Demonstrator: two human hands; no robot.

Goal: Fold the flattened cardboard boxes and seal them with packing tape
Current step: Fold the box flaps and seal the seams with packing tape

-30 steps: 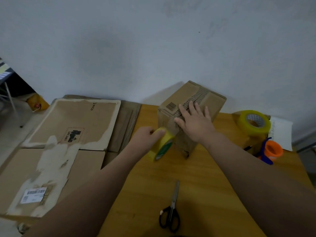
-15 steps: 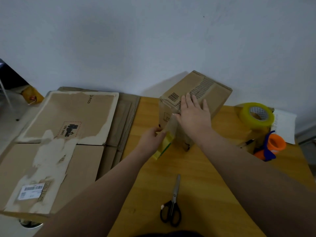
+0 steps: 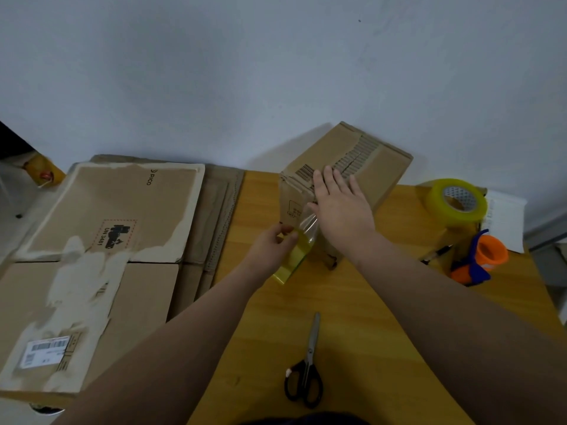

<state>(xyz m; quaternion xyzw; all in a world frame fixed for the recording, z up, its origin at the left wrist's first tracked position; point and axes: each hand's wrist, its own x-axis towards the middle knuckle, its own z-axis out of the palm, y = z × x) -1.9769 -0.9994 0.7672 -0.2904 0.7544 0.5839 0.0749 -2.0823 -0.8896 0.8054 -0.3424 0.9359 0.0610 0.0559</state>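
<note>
So, head view only. The right hand (image 3: 340, 207) lies flat on the near top edge of the cardboard box (image 3: 383, 167), fingers straight and together, pointing far, with the forearm reaching in from the near right. The left hand (image 3: 273, 250) is curled round a yellowish tape roll (image 3: 293, 262), gripping it just left of the box's near corner. A clear, shiny strip of tape (image 3: 308, 223) runs from the roll up to the box under the right thumb.

The box is plain brown corrugated board. It sits at the far side of the smooth wooden table (image 3: 352, 302), with a barcode on top and a torn patch showing the ribbed fluting. Black-handled metal scissors (image 3: 305, 372) lie shut on the near part of the table. A second glossy yellow tape roll (image 3: 457, 199) stands to the far right. Flattened boxes (image 3: 107, 216) with peeled, whitish patches are stacked to the left.
</note>
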